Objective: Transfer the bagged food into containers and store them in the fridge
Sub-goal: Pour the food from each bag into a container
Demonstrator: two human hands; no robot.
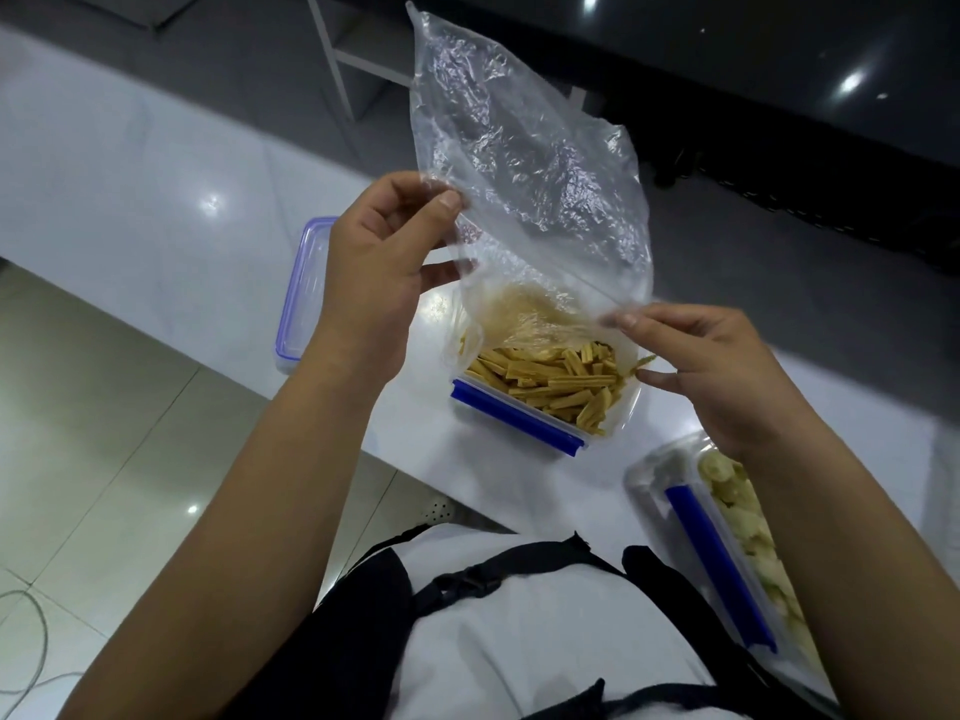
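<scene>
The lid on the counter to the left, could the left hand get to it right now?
Probably not yet: the left hand is pinching the bag over the container. The lid lies uncovered just beside it.

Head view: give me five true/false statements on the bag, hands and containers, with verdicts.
1. Both hands hold the plastic bag. True: left hand and right hand each pinch an edge.
2. The bag is full of food. False: only crumbs show near its lower end.
3. The open container under the bag holds tan sticks. True.
4. The loose lid is snapped onto that container. False: it lies apart on the counter, to the left.
5. The second container is empty. False: it holds pale pieces.
</scene>
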